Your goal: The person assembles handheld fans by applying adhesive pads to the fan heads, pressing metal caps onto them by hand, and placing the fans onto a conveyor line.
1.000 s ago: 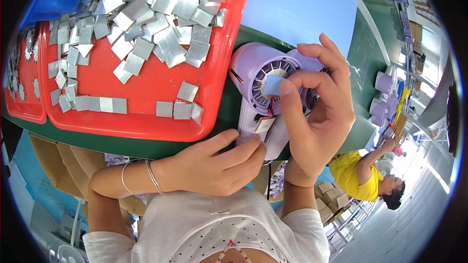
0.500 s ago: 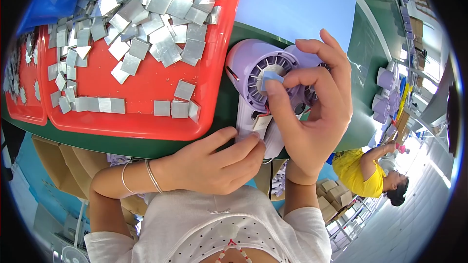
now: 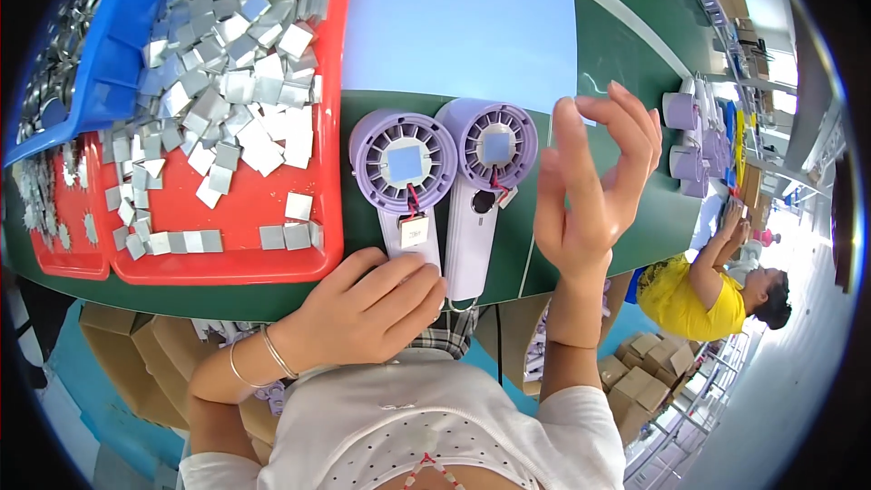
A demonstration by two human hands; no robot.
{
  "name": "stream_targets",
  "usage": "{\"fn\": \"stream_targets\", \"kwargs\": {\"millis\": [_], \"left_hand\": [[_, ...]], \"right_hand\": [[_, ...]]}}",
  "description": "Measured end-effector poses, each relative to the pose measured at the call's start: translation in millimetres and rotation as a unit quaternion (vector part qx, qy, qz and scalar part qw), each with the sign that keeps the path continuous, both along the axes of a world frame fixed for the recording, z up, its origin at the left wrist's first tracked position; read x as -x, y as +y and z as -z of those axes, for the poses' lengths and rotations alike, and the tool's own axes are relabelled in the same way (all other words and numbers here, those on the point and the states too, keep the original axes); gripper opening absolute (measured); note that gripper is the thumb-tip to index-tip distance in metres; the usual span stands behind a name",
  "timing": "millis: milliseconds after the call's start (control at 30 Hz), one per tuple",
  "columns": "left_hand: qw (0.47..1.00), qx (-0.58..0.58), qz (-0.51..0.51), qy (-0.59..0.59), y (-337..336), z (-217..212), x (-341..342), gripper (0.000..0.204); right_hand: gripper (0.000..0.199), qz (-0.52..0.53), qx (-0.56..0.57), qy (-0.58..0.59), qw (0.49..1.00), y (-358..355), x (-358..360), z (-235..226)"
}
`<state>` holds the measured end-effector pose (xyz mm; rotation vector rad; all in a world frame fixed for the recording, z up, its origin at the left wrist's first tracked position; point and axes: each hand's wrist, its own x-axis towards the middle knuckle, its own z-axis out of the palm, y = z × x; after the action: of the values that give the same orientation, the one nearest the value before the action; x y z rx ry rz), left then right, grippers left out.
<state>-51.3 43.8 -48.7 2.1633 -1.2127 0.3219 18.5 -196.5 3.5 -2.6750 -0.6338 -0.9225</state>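
Purple fan halves and are lying side by side on the green table. Left hand is pressing the left handle. Right hand, earlier gripping a fan, is now lifting away, fingers spread and empty.

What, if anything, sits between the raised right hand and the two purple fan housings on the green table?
Nothing visible does. The right hand is lifted, open, just right of the right fan housing, with only bare green table between them. The left hand rests on the handle of the left fan housing.
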Motion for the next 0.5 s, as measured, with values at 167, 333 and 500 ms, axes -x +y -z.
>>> {"fn": "stream_targets", "kwargs": {"millis": [167, 333, 500], "left_hand": [[1.000, 0.012, 0.000, -0.008, -2, -2, -1, 0.024], [0.994, 0.109, -0.013, 0.018, 9, -7, -8, 0.023], [0.987, 0.078, -0.137, 0.006, 63, -27, -15, 0.031]], "right_hand": [[0.047, -0.014, 0.017, -0.010, 1.000, 0, 1, -4], [0.039, -0.127, -0.199, 0.086, 0.968, -2, -1, -4], [0.029, -0.208, -0.375, 0.193, 0.882, -5, -8, 7]]}}
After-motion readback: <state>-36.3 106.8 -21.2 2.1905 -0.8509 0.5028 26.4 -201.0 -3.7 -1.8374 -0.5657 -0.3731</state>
